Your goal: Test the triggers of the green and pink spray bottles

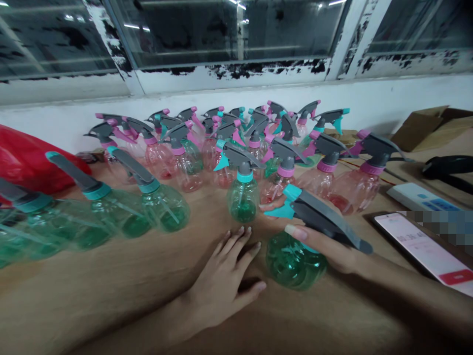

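My right hand [332,246] is wrapped round the neck of a green spray bottle [295,261] with a grey and turquoise trigger head, tilted over the table. Its thumb lies across the near side of the collar, and the other fingers are partly hidden behind the bottle. My left hand [229,276] rests on the table with its fingers stretched out, holding nothing. Just beyond its fingertips stands another green spray bottle [243,199], upright. Behind it are several pink spray bottles [284,182] with grey and pink heads, mixed with green ones.
At the left, several green bottles [166,207] stand in a row, near a red plastic bag [33,158]. A phone [424,251] lies at the right beside a white and blue box [424,197]. Behind these is an open cardboard box [424,128]. Windows [229,34] line the back wall.
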A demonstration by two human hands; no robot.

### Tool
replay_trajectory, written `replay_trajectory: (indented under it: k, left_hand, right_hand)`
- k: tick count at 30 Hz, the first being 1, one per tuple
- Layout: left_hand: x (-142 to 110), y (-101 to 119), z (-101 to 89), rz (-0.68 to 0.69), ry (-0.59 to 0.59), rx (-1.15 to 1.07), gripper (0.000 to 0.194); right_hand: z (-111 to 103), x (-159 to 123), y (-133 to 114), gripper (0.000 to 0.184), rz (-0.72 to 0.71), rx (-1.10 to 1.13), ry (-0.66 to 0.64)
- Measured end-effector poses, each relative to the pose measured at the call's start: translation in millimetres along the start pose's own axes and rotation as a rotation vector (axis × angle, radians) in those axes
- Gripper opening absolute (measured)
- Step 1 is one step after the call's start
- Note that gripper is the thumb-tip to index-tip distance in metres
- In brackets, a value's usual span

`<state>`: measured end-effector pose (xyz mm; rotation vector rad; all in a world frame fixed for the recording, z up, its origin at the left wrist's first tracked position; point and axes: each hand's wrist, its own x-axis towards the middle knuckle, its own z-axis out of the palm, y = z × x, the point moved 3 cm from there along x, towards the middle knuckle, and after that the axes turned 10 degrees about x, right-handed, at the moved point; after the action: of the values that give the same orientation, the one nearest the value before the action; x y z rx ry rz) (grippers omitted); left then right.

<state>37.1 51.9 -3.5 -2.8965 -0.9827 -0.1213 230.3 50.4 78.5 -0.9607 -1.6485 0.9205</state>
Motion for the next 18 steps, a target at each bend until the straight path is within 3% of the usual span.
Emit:
replay_trajectory:
  k: [18]
  left_hand:
    - [-1.6,-0.5,1.8,0.003,0.022,-0.015,0.060]
  right_hand:
    - [0.1,-0.9,7.7,0.034,-0.010,0.092,-0.060]
